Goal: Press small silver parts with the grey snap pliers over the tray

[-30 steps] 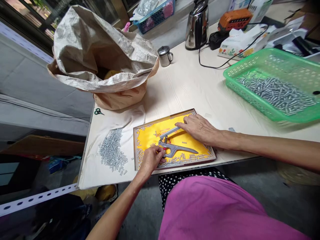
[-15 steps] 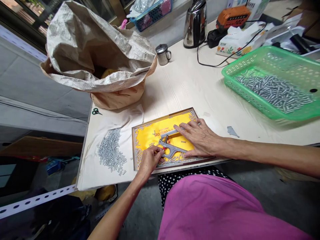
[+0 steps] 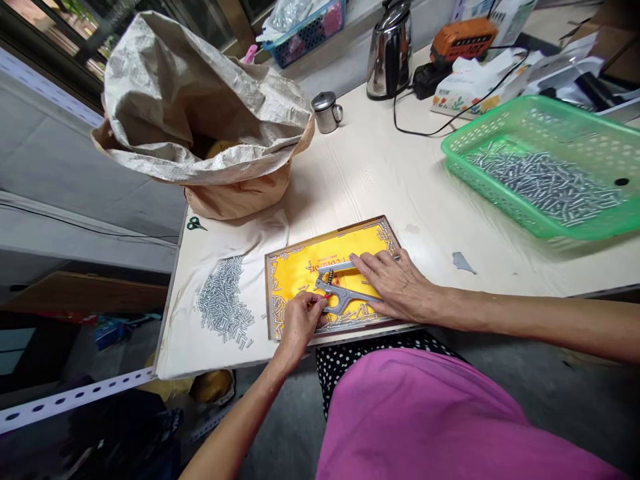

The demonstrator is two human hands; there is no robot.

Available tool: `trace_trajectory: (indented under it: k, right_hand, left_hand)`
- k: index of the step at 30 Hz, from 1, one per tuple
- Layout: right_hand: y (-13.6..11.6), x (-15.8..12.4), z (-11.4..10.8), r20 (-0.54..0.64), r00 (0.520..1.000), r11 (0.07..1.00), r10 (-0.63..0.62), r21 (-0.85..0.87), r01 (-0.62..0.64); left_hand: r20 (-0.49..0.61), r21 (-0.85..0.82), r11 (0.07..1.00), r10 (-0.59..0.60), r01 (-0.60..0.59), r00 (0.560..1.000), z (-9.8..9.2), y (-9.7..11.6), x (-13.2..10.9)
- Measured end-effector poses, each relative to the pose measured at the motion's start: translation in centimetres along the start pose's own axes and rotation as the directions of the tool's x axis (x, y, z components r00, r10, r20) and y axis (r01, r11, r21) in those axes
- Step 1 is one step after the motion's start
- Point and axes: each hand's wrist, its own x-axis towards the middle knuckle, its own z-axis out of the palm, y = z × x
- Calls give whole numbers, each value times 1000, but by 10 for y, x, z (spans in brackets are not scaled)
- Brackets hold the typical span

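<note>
My right hand (image 3: pixel 403 287) is wrapped round the handles of a grey metal hand plier (image 3: pixel 345 293) with a coil spring between its arms. The fingers lie over the upper handle and the thumb side is at the lower one. At the plier's head, my left hand (image 3: pixel 300 320) pinches something small; a bit of red shows by its fingertips, and the rest is hidden. Both hands are over a shallow tray (image 3: pixel 269 297) with a yellow printed base. Small silver metal pins (image 3: pixel 280 310) lie scattered along its edges.
Left of the tray, a heap of silver pins (image 3: pixel 223 300) lies on a cloth, with small scissors (image 3: pixel 196 224) behind. A large woven sack (image 3: pixel 235 200) stands at the back left. More pins fill a green basket (image 3: pixel 500 207) at right. A lidded mug (image 3: pixel 327 117) and kettle (image 3: pixel 380 73) stand behind.
The plier's upper handle has come down a little toward the lower one, with my right hand's fingers lower. My left hand stays at the plier's head.
</note>
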Motion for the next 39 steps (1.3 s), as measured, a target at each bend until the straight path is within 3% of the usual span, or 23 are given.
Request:
trace_trajectory:
  k: [1, 3, 5, 7, 10, 13, 19, 23, 26, 30, 32, 34, 39]
  right_hand:
    - [-1, 0, 1, -6, 1000, 1000, 2, -2, -2]
    - [-2, 4, 3, -30, 999, 1000, -22, -1, 22]
    - [-4, 9, 2, -74, 995, 997, -70, 2, 71]
    - [-5, 16, 0, -112, 987, 993, -115, 3, 116]
    - [-6, 25, -4, -137, 985, 994, -103, -33, 100]
    - [-2, 33, -7, -103, 993, 994, -56, -103, 45]
    - [15, 44, -2, 52, 965, 959, -256, -109, 261]
    - [23, 43, 1, 17, 972, 972, -233, -34, 233]
    - [27, 38, -5, -76, 976, 978, -203, 36, 206]
    - [41, 31, -19, -165, 968, 969, -189, 128, 211]
    - [54, 33, -22, -181, 974, 970, -136, 177, 168]
    - [68, 38, -21, -186, 981, 971, -56, 220, 97]
    - [90, 51, -18, -150, 981, 936, -120, 314, 162]
  left_hand:
    - [-88, 99, 992, 92, -83, 992, 1, 3, -3]
    - [-202, 317, 916, 320, -247, 926, 3, 13, -7]
    - [-161, 480, 797, 492, -368, 856, 6, 25, -4]
    - [-57, 560, 698, 569, -446, 820, 8, 36, 5]
    - [27, 598, 661, 549, -454, 835, 8, 47, 21]
    - [33, 602, 678, 507, -423, 861, 4, 50, 31]
    - [108, 534, 749, 399, -392, 910, -1, 54, 36]
    - [89, 499, 778, 393, -383, 915, 3, 50, 40]
    - [4, 475, 735, 548, -483, 837, 6, 44, 38]
    - [-16, 535, 550, 765, -642, 643, 4, 40, 26]
    - [7, 579, 464, 819, -670, 574, 3, 43, 18]
    - [32, 604, 411, 844, -683, 535, 4, 49, 12]
    - [103, 599, 339, 866, -725, 490, 0, 56, 7]
